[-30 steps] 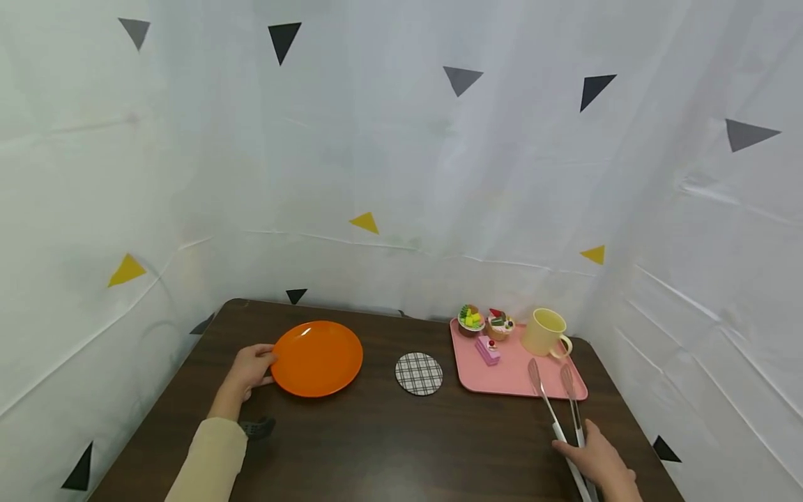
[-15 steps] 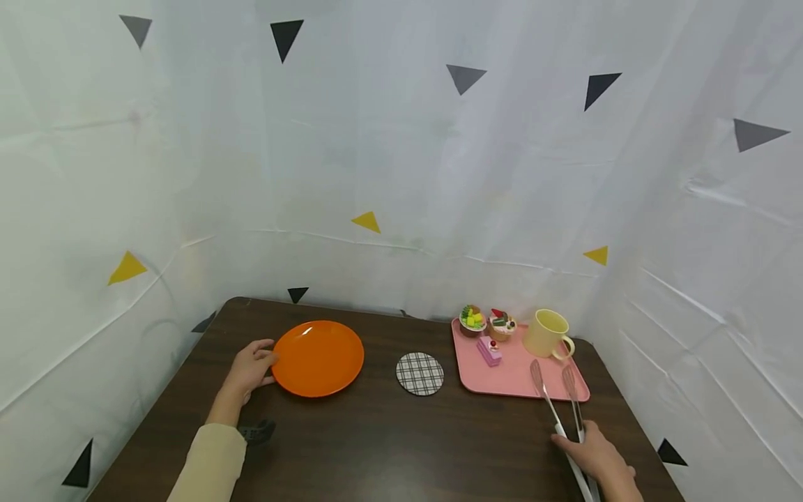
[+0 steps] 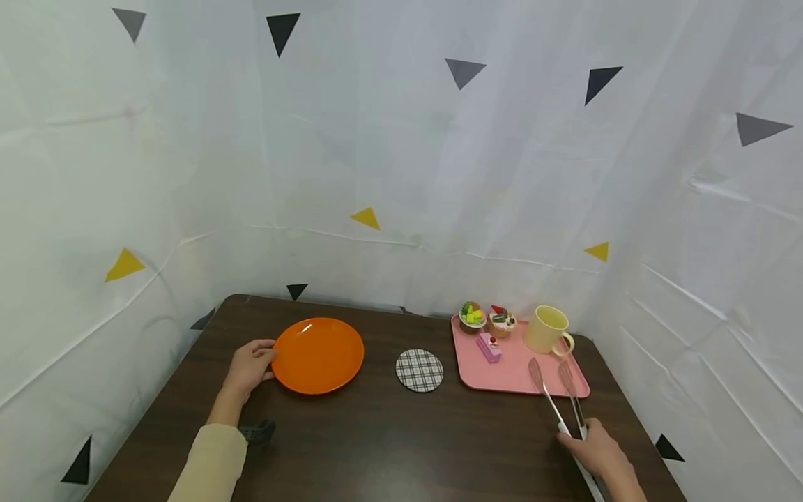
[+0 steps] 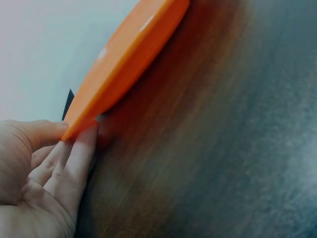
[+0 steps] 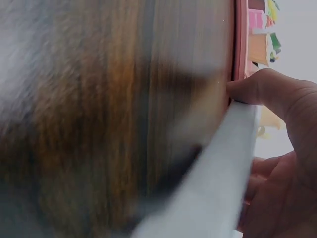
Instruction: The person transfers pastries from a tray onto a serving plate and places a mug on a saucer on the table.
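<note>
An orange plate (image 3: 318, 355) lies at the left of the table, and my left hand (image 3: 249, 368) pinches its near-left rim. In the left wrist view the thumb (image 4: 47, 133) is on the upper side of that rim, with fingers underneath. At the right, my right hand (image 3: 599, 453) grips white-handled tongs (image 3: 562, 425). Their two metal ends are apart and reach over the front edge of a pink tray (image 3: 502, 376). In the right wrist view the thumb (image 5: 257, 89) presses one white handle (image 5: 208, 173); the other handle is mostly hidden.
On the tray stand two toy cupcakes (image 3: 472, 318), a pink cake slice (image 3: 489, 347) and a yellow mug (image 3: 546, 331). A round checked coaster (image 3: 419, 370) lies between plate and tray. White curtains (image 3: 401, 153) surround the dark wooden table (image 3: 401, 446).
The tongs' ends have come slightly closer together, and my right hand has shifted a little. My left hand stays at the plate's rim. The head view has tilted slightly.
</note>
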### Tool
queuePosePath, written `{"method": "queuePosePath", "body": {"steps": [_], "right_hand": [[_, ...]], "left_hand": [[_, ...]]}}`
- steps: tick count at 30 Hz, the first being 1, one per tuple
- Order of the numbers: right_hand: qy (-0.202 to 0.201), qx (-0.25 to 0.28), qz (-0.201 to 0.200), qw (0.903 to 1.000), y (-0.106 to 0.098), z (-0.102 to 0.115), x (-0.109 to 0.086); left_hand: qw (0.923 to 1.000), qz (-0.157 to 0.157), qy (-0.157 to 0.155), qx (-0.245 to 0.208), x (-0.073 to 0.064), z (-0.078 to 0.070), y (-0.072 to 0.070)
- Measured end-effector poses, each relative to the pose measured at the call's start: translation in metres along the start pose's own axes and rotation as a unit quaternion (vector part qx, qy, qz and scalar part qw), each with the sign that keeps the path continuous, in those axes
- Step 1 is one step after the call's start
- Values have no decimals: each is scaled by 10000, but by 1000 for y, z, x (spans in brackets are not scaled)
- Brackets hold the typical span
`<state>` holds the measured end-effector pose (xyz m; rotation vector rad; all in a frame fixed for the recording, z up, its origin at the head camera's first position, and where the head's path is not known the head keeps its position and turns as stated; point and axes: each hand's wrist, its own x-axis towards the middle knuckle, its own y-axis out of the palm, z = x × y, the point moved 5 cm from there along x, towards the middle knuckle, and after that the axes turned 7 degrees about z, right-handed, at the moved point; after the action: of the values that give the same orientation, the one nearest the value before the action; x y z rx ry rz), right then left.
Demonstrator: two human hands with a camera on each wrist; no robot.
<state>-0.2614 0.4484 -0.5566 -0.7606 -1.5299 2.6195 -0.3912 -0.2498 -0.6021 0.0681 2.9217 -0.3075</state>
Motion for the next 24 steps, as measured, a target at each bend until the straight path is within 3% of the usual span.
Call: {"method": "queuePosePath", "body": {"steps": [12,24], "right_hand": [[-587,428,-442,9964,-1,-3,6],[-995,270,-329,9941,-2,17,8]], "left_hand": [[9994,-299,134,-88,-3,0,0],[9993,-316,149,128,1,3,0]]}}
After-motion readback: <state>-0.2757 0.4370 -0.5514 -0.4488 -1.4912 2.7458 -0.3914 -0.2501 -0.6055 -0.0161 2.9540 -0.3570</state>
